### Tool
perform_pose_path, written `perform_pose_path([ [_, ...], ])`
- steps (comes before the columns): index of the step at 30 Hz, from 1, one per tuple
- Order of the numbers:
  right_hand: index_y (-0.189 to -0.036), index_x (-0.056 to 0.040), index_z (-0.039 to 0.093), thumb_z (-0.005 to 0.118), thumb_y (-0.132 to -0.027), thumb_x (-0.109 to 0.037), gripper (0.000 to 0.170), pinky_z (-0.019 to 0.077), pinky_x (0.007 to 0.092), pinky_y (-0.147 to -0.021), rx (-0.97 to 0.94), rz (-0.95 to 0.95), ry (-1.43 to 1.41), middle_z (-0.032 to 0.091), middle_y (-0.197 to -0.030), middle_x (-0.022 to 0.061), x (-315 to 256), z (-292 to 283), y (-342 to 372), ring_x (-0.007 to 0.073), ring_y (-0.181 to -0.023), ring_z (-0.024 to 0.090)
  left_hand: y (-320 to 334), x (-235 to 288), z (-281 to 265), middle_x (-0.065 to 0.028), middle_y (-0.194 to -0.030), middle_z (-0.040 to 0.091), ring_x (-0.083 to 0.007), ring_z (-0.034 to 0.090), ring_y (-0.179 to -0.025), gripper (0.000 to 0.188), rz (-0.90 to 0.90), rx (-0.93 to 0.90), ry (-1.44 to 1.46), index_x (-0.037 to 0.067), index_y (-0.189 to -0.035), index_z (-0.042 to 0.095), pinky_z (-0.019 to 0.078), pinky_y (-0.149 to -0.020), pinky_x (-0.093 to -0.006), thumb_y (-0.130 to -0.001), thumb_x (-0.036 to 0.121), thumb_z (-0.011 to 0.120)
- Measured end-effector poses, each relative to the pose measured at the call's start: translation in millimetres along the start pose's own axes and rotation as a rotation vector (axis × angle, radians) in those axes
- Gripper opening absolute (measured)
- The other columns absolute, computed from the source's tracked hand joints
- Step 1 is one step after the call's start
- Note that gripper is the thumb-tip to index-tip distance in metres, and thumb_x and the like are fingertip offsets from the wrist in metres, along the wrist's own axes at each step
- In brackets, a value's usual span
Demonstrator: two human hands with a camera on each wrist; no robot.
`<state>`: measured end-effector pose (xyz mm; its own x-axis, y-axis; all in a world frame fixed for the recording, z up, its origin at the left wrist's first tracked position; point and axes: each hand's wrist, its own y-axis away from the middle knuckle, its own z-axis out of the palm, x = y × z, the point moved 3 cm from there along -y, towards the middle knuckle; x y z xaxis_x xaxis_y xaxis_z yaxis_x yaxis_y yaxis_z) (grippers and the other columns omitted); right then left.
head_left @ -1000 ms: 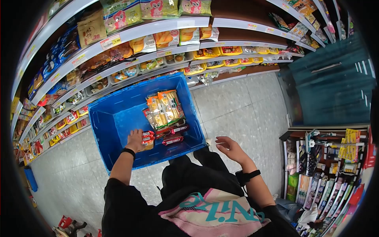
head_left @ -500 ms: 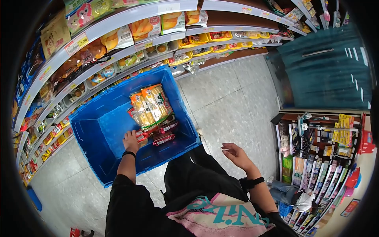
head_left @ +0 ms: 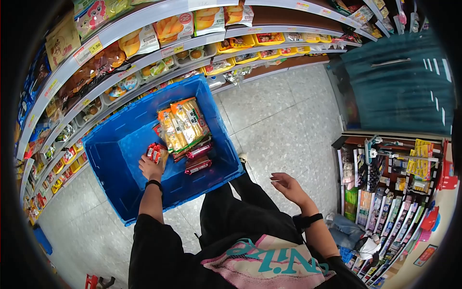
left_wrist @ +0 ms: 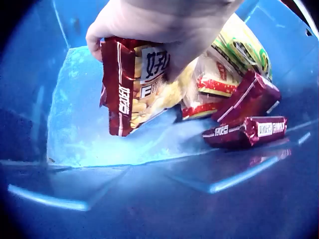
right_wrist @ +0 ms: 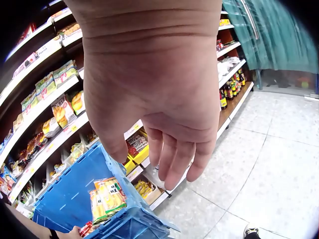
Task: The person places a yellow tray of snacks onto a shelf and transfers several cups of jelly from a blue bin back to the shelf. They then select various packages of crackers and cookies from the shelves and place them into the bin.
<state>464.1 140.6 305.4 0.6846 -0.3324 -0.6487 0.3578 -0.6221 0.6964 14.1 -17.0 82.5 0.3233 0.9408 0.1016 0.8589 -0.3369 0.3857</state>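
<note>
My left hand (head_left: 150, 168) is inside a blue plastic crate (head_left: 103, 161) and grips a snack packet (left_wrist: 133, 94) with dark red ends and a picture of nuts on its front. In the left wrist view the packet hangs from the fingers over the crate floor. To its right lie two dark red snack packets (left_wrist: 246, 132), beside clear-wrapped yellow snack packs (head_left: 185, 124) with orange tops. Out to the right of the crate, my right hand (head_left: 290, 188) hangs in the air with fingers relaxed and holds nothing.
Curved store shelves (head_left: 192, 48) of packaged snacks run behind the crate. Grey floor tiles (head_left: 269, 125) lie to its right, with a teal strip curtain (head_left: 394, 86) farther off. Another shelf rack (head_left: 370, 202) stands at right, near a person in jeans (head_left: 346, 233).
My left hand has lifted the packet away from the other snacks, leftward in the crate. The head view has shifted. My right hand stays in the air, much as before.
</note>
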Motion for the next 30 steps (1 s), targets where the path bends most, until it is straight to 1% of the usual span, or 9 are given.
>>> perform_pose_path([
  [3,-0.125,-0.0002,0.050,0.060,-0.091,-0.019,0.040,0.0470,0.0347,-0.092,-0.003,-0.006,-0.001,0.061,-0.117,0.0153,-2,-2,-3,0.0239,-0.107,0.059,2,-6,-9,-0.0089,-0.118,0.043,-0.0291,0.044,-0.115,0.072,0.054,-0.042,-0.051,0.016,-0.122,0.038,0.0465,-0.088,-0.0448,-0.067,0.029,0.081],
  [5,-0.125,0.0001,0.050,0.060,-0.092,-0.019,0.039,0.0470,0.0342,-0.092,0.002,0.004,-0.008,0.061,-0.117,0.0151,-4,-2,-2,0.0234,-0.107,0.059,10,-9,-8,-0.0080,-0.116,0.043,-0.0277,0.044,-0.115,0.070,0.322,-0.158,-0.303,0.017,-0.121,0.038,0.0466,-0.088,-0.0422,-0.066,0.028,0.081],
  [7,-0.125,0.0001,0.050,0.060,-0.092,-0.019,0.039,0.0470,0.0340,-0.091,0.005,-0.005,-0.018,0.061,-0.117,0.0149,-3,-3,-2,0.0232,-0.106,0.059,16,-19,-2,-0.0069,-0.118,0.043,-0.0263,0.044,-0.115,0.069,0.408,-0.201,-0.347,0.018,-0.123,0.040,0.0437,-0.092,-0.0411,-0.066,0.022,0.080],
  [9,-0.125,0.0002,0.051,0.060,-0.092,-0.018,0.039,0.0470,0.0338,-0.091,0.013,-0.011,-0.027,0.061,-0.117,0.0148,0,-4,-2,0.0231,-0.106,0.060,22,-19,6,-0.0060,-0.121,0.043,-0.0258,0.043,-0.117,0.069,0.755,-0.243,-0.408,0.018,-0.125,0.042,0.0386,-0.097,-0.0423,-0.065,0.017,0.078],
  [13,-0.125,0.0002,0.051,0.060,-0.092,-0.018,0.039,0.0470,0.0336,-0.091,0.020,0.000,-0.045,0.061,-0.116,0.0147,2,-3,0,0.0228,-0.106,0.060,28,-8,8,-0.0055,-0.122,0.044,-0.0249,0.041,-0.119,0.070,0.858,-0.233,-0.333,0.019,-0.127,0.042,0.0345,-0.101,-0.0420,-0.066,0.018,0.077],
  [17,-0.125,0.0000,0.051,0.060,-0.092,-0.018,0.039,0.0469,0.0338,-0.092,0.029,0.007,-0.050,0.061,-0.117,0.0149,5,-3,3,0.0232,-0.107,0.059,28,3,13,-0.0058,-0.121,0.044,-0.0253,0.042,-0.118,0.070,0.810,-0.251,-0.344,0.018,-0.126,0.043,0.0354,-0.100,-0.0414,-0.065,0.021,0.078],
  [23,-0.125,0.0001,0.051,0.060,-0.092,-0.019,0.039,0.0463,0.0338,-0.094,0.054,0.042,-0.034,0.061,-0.117,0.0152,7,-5,5,0.0239,-0.109,0.059,22,-3,13,-0.0065,-0.121,0.044,-0.0275,0.042,-0.117,0.070,0.541,-0.277,-0.201,0.019,-0.125,0.042,0.0398,-0.097,-0.0422,-0.067,0.025,0.079],
  [25,-0.125,0.0001,0.051,0.060,-0.091,-0.019,0.039,0.0462,0.0340,-0.094,0.054,0.043,-0.035,0.061,-0.117,0.0154,8,-4,5,0.0240,-0.109,0.059,21,0,9,-0.0073,-0.122,0.043,-0.0291,0.042,-0.117,0.073,0.298,-0.268,-0.064,0.019,-0.126,0.040,0.0417,-0.094,-0.0436,-0.066,0.026,0.080],
  [30,-0.125,0.0002,0.051,0.060,-0.091,-0.019,0.039,0.0459,0.0346,-0.095,0.044,0.041,-0.035,0.061,-0.117,0.0159,8,-2,5,0.0244,-0.109,0.058,19,7,13,-0.0081,-0.123,0.042,-0.0304,0.041,-0.118,0.075,0.219,-0.245,0.011,0.020,-0.126,0.038,0.0420,-0.094,-0.0455,-0.065,0.026,0.081],
])
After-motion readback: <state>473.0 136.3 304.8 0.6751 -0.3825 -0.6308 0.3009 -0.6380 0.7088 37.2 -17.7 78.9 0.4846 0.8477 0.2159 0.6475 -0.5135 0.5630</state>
